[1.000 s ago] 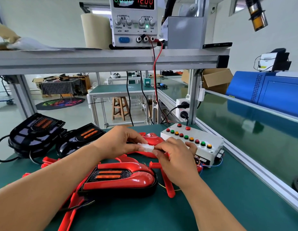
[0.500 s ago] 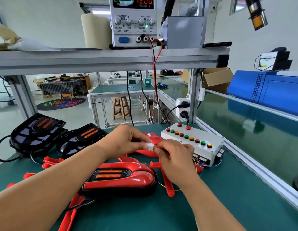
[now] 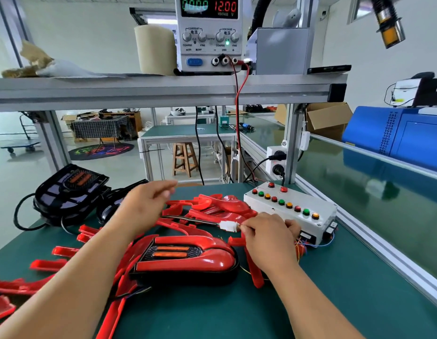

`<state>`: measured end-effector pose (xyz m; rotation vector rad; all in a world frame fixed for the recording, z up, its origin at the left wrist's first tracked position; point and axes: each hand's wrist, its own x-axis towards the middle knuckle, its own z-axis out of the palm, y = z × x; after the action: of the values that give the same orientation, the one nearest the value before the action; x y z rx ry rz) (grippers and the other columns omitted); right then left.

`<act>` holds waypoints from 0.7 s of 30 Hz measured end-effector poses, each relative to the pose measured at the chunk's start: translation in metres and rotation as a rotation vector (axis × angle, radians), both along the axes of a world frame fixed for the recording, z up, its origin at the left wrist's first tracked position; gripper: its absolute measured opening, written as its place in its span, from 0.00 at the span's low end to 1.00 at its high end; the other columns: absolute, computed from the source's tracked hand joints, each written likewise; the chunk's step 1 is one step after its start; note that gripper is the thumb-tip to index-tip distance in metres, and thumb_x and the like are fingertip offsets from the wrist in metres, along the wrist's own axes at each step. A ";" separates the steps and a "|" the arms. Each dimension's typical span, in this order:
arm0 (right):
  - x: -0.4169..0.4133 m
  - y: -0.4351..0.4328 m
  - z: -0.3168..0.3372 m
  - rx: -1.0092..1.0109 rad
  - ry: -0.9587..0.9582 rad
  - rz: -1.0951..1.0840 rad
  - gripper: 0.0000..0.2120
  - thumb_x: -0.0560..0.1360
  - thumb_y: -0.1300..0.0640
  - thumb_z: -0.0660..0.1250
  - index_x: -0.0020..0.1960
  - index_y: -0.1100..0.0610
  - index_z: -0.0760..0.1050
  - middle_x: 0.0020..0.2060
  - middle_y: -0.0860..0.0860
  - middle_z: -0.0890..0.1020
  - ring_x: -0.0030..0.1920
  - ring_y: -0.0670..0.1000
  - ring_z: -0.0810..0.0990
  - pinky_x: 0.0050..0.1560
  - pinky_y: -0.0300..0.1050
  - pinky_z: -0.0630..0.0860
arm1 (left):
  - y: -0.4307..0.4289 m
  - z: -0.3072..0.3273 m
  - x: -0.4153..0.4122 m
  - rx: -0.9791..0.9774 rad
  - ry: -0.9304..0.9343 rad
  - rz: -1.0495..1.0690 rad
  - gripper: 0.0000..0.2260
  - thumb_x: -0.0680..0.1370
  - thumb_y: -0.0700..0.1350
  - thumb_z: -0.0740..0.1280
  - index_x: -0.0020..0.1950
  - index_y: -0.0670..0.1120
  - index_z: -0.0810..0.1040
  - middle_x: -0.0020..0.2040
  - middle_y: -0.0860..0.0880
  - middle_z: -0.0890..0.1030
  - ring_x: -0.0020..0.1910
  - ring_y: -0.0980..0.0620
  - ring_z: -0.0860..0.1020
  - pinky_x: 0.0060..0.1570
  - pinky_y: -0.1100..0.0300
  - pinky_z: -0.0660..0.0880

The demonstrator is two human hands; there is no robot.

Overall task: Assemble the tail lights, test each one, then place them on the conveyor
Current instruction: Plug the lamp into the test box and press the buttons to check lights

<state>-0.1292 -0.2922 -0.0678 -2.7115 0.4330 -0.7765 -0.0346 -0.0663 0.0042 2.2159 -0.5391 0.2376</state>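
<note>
Tail light [image 3: 185, 261] lies midway on the table [image 3: 334, 297], with bare mat to its right up to the rail [image 3: 383, 245]. Right hand [image 3: 268, 238] pinches the connector [image 3: 227, 226] beside the box [image 3: 289, 209]. Left hand [image 3: 144, 206], fingers loose, has let go of the connector and lifted away.

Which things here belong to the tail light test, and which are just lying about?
In the job: assembled red tail light, white connector pinched by the right hand, button test box, power supply.
Lying about: foam roll, cardboard box, wooden stool, blue machine.
</note>
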 end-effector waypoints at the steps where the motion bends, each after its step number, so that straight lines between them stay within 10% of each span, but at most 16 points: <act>1: 0.000 0.001 -0.001 -0.011 0.023 -0.020 0.12 0.79 0.50 0.59 0.49 0.41 0.81 0.48 0.41 0.79 0.55 0.47 0.73 0.50 0.49 0.51 | 0.013 -0.007 -0.003 -0.063 0.045 0.065 0.15 0.81 0.39 0.60 0.65 0.52 0.78 0.54 0.55 0.82 0.57 0.54 0.78 0.59 0.58 0.70; 7: -0.003 0.005 0.003 -0.032 0.032 -0.073 0.09 0.79 0.49 0.59 0.54 0.43 0.78 0.52 0.40 0.80 0.57 0.46 0.74 0.54 0.49 0.53 | 0.049 -0.052 -0.025 -0.077 0.215 0.193 0.15 0.82 0.36 0.56 0.59 0.48 0.79 0.45 0.53 0.80 0.45 0.53 0.79 0.42 0.65 0.72; 13: 0.004 0.006 0.026 -0.151 0.037 -0.065 0.12 0.79 0.45 0.58 0.50 0.53 0.71 0.46 0.48 0.79 0.51 0.54 0.76 0.48 0.49 0.69 | 0.049 -0.052 -0.030 0.319 0.133 0.159 0.14 0.83 0.45 0.55 0.56 0.47 0.81 0.54 0.49 0.82 0.55 0.48 0.78 0.56 0.59 0.71; 21: 0.057 -0.013 0.034 -0.221 0.482 -0.044 0.36 0.79 0.34 0.45 0.78 0.58 0.57 0.79 0.54 0.53 0.77 0.59 0.53 0.72 0.58 0.57 | 0.053 -0.055 -0.025 0.380 0.155 0.075 0.16 0.84 0.48 0.54 0.46 0.44 0.78 0.46 0.51 0.81 0.49 0.53 0.77 0.50 0.59 0.70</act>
<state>-0.0720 -0.3054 -0.0339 -3.1026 0.5369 -0.1749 -0.0592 -0.0136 -0.0507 2.5996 -0.4433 -0.0013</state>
